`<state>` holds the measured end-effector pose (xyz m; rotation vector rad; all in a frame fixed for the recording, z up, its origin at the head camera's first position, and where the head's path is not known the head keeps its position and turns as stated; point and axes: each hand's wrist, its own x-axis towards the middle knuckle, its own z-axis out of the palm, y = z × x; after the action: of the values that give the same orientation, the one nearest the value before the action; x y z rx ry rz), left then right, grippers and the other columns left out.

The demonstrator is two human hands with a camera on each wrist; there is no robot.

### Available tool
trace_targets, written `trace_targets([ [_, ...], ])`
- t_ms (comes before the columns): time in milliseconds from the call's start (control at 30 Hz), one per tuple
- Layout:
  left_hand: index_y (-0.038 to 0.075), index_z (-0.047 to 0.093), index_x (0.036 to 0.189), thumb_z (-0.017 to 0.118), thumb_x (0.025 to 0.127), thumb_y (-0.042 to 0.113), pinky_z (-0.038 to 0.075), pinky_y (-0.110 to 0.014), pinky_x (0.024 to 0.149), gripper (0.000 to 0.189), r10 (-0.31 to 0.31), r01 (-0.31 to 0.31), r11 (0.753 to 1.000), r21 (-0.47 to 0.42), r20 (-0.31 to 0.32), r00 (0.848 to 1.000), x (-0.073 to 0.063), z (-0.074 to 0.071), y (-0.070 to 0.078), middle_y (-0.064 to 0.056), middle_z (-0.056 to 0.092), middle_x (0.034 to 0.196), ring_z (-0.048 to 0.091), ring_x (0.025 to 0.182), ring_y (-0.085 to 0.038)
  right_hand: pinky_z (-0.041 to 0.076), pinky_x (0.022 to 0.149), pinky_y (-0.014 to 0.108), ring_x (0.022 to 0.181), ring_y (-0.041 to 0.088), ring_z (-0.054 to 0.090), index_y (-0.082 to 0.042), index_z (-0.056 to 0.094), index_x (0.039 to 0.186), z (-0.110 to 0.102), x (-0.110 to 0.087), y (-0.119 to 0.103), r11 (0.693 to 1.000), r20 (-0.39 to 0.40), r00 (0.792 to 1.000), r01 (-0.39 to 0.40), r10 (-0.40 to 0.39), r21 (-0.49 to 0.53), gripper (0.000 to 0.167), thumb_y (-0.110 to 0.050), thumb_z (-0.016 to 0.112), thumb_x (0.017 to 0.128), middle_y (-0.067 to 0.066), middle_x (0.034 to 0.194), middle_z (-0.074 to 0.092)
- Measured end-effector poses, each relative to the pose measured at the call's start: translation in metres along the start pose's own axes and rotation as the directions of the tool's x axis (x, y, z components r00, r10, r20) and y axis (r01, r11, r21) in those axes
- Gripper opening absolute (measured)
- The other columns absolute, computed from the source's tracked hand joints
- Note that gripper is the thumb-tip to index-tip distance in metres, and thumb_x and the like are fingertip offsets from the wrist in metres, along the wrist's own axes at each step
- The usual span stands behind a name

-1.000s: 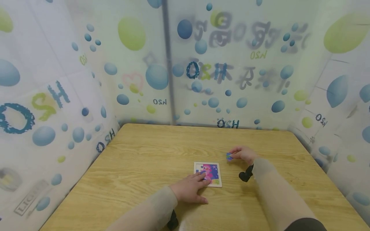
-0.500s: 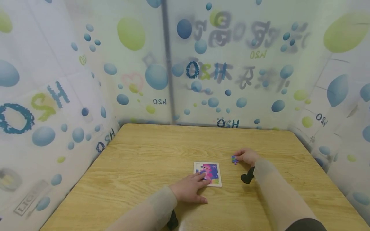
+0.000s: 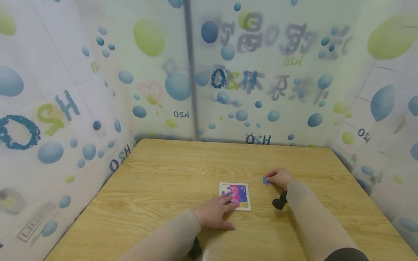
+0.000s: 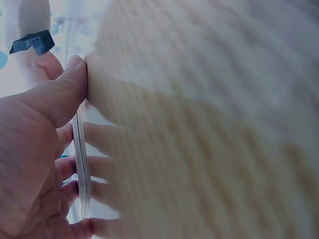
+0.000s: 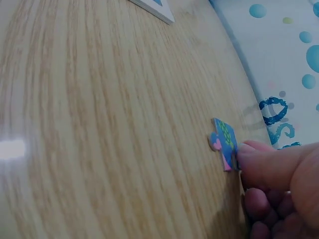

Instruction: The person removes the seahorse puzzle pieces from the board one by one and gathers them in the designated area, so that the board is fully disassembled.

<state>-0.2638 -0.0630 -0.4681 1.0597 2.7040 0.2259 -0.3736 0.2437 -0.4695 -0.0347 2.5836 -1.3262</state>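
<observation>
A square jigsaw puzzle (image 3: 242, 195) with a pink creature on a purple-blue ground lies in a white frame on the table. My left hand (image 3: 217, 213) rests on its lower left part, fingers spread, covering some of the picture; the left wrist view shows the fingers (image 4: 70, 169) lying over the frame's edge. To the right of the puzzle, my right hand (image 3: 280, 177) pinches a small blue puzzle piece (image 5: 225, 144) between thumb and forefinger. Green leaf marks and pink patches show on the piece. It is at or just above the tabletop; I cannot tell which.
The wooden table (image 3: 163, 170) reaches back to a patterned curtain (image 3: 228, 108) with blue and green drops, which also hangs along both sides. Black wrist straps (image 3: 279, 201) sit at the sleeve cuffs.
My right hand has moved a little to the right and toward me with the puzzle piece, whose angle has turned. The left hand stays on the puzzle.
</observation>
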Motion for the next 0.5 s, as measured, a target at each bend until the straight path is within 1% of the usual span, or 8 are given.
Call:
trace_targets([
  [100,0.027,0.033,0.151,0.055,0.086,0.064,0.024,-0.044,0.114,0.078,0.000,0.000,1.000,0.000,0.003,1.000,0.000,0.000,0.000,-0.003,0.020,0.159,0.020,0.144,-0.027,0.042,0.083,0.039,0.093,0.026,0.051,0.007,0.061,0.109,-0.003,0.000,0.003,1.000,0.003,1.000,0.011,-0.011,0.013,0.021,-0.008,0.058,0.095,0.014,0.103,0.061],
  [200,0.026,0.033,0.151,0.056,0.087,0.063,0.024,-0.044,0.115,0.078,0.000,0.000,1.000,-0.005,0.006,1.000,0.001,-0.001,0.000,-0.004,0.020,0.159,0.020,0.145,-0.028,0.043,0.079,0.037,0.094,0.025,0.050,0.007,0.060,0.114,-0.004,-0.001,0.002,0.999,-0.012,1.000,0.016,-0.016,0.031,0.028,-0.015,0.057,0.097,0.015,0.107,0.060],
  [267,0.025,0.034,0.151,0.056,0.087,0.062,0.024,-0.044,0.115,0.078,0.003,-0.003,1.000,-0.004,0.005,1.000,0.001,-0.001,0.001,-0.005,0.021,0.159,0.020,0.144,-0.028,0.044,0.081,0.039,0.096,0.027,0.051,0.007,0.059,0.117,-0.002,-0.002,-0.002,0.999,-0.026,1.000,0.018,-0.017,0.049,0.031,-0.016,0.056,0.097,0.017,0.110,0.060],
  [333,0.024,0.034,0.151,0.056,0.087,0.062,0.023,-0.044,0.115,0.078,0.006,-0.006,1.000,-0.001,0.007,1.000,0.001,-0.002,0.000,-0.005,0.021,0.159,0.020,0.144,-0.028,0.044,0.086,0.041,0.099,0.028,0.052,0.006,0.058,0.119,0.002,-0.001,-0.006,0.998,-0.029,1.000,0.012,-0.010,0.059,0.032,-0.018,0.056,0.098,0.017,0.111,0.060],
  [400,0.024,0.034,0.151,0.055,0.087,0.063,0.024,-0.044,0.114,0.078,0.006,-0.006,1.000,-0.002,0.011,1.000,0.001,-0.002,0.000,-0.005,0.021,0.159,0.020,0.145,-0.028,0.044,0.089,0.044,0.101,0.028,0.053,0.004,0.058,0.121,0.008,0.000,-0.012,0.999,-0.021,1.000,0.010,-0.009,0.041,0.033,-0.020,0.055,0.098,0.016,0.114,0.060],
  [433,0.024,0.034,0.151,0.055,0.087,0.063,0.024,-0.044,0.114,0.078,0.005,-0.005,1.000,-0.002,0.014,1.000,0.001,-0.002,0.000,-0.005,0.020,0.159,0.020,0.145,-0.028,0.044,0.089,0.044,0.102,0.028,0.053,0.003,0.058,0.122,0.011,0.001,-0.015,0.999,-0.015,1.000,0.012,-0.011,0.032,0.034,-0.021,0.055,0.098,0.016,0.116,0.059],
  [500,0.025,0.033,0.151,0.054,0.087,0.063,0.024,-0.044,0.114,0.078,0.002,-0.001,1.000,-0.010,0.020,1.000,0.001,-0.002,0.000,-0.004,0.020,0.159,0.019,0.145,-0.027,0.045,0.085,0.042,0.099,0.027,0.053,0.000,0.059,0.122,0.019,0.002,-0.021,1.000,0.001,1.000,0.008,-0.008,0.026,0.034,-0.024,0.056,0.098,0.015,0.116,0.059],
])
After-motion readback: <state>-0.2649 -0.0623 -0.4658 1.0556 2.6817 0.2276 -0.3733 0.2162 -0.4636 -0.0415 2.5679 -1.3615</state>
